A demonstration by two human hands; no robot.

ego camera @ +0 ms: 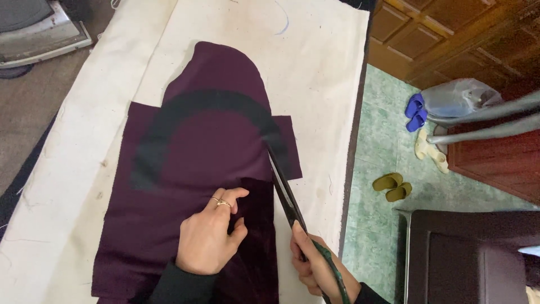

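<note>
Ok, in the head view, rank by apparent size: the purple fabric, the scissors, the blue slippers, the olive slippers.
1. Purple fabric, by far the largest.
2. Scissors, in the right hand.
3. Blue slippers and olive slippers look alike; both lie farther off, on the floor, so unranked.

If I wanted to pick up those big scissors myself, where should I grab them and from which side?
Probably by the handle loops at the near end of the scissors, coming from the person's side of the table, as the right hand does now. The long blades point away, lying along the edge of the dark purple fabric, so that end is sharp. The left hand presses the fabric flat beside them.
</note>
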